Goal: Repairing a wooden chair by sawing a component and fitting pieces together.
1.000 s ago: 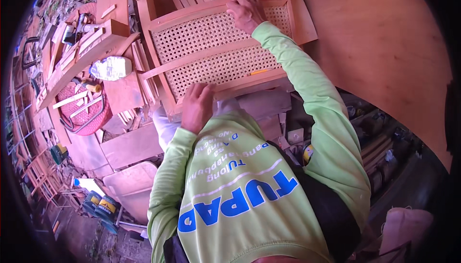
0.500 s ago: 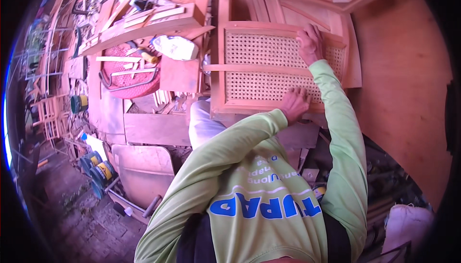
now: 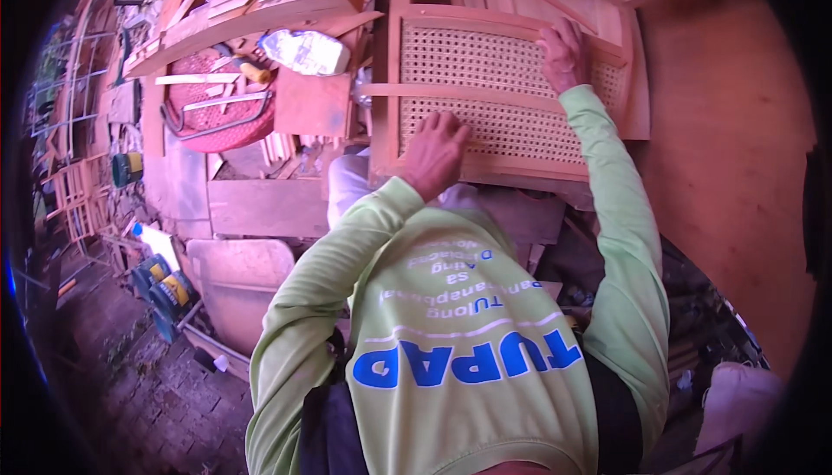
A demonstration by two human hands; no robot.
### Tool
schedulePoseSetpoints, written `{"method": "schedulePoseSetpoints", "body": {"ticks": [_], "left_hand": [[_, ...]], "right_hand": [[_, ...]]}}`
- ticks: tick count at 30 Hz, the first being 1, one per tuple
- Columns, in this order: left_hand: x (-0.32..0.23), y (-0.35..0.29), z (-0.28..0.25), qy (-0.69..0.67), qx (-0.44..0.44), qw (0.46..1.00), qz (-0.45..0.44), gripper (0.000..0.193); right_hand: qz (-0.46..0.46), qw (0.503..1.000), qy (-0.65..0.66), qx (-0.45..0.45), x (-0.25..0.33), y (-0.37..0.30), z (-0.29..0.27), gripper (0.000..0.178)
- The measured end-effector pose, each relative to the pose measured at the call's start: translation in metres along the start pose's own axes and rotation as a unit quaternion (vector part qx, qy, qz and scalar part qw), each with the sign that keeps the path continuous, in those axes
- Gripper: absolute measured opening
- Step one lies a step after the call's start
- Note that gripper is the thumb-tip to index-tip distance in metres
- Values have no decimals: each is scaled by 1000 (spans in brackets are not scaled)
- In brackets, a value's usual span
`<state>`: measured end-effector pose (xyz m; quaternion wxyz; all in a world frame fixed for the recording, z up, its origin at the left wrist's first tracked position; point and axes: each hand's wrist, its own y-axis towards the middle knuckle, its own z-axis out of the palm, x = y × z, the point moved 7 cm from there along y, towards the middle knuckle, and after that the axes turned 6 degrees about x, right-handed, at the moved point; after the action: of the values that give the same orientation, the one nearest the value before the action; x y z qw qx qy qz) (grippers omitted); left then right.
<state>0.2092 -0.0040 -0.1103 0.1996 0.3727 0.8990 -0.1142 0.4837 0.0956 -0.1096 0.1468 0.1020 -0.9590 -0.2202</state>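
A wooden frame (image 3: 394, 59) with woven cane webbing (image 3: 485, 50) lies before me. A thin wooden strip (image 3: 374, 90) crosses the cane lengthwise, its left end sticking out past the frame. My left hand (image 3: 436, 152) is at the near rail toward the left, its closed, bent fingers on the edge of the cane. Toward the far right corner, my right hand (image 3: 565, 57) rests on the cane with its fingers curled in. Whatever either hand may hold is hidden beneath the fingers.
Left of the frame are a clear plastic bottle (image 3: 305, 52), a red round woven seat (image 3: 221, 124), a bow-shaped saw (image 3: 217, 134) and a curved wooden piece (image 3: 234, 29). A large plywood sheet (image 3: 728, 146) stretches along the right. Paint cans (image 3: 165, 289) stand lower left.
My left hand has moved left along the near rail, from right of its middle to its left part. My right hand stays at about the same place on the cane. The whole view has shifted slightly.
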Motion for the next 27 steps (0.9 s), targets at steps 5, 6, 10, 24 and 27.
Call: {"method": "schedulePoseSetpoints", "body": {"ticks": [5,6,10,24,27], "left_hand": [[0,4,9,-14,11,1000,21,32],[-3,6,9,-4,15,1000,20,33],[-8,4,8,24,14,1000,7,35],[204,-157,-197,-47,-348,868,-350,11],[259,-198,-216,-46,-333,827,-450,18]], "right_hand": [[0,1000,2,0,5,3,-1,19],[0,1000,7,2,2,2,0,20],[-9,1000,13,-2,7,8,5,18],[17,997,61,43,-12,-3,18,22],[3,998,38,48,-14,-3,15,22]]}}
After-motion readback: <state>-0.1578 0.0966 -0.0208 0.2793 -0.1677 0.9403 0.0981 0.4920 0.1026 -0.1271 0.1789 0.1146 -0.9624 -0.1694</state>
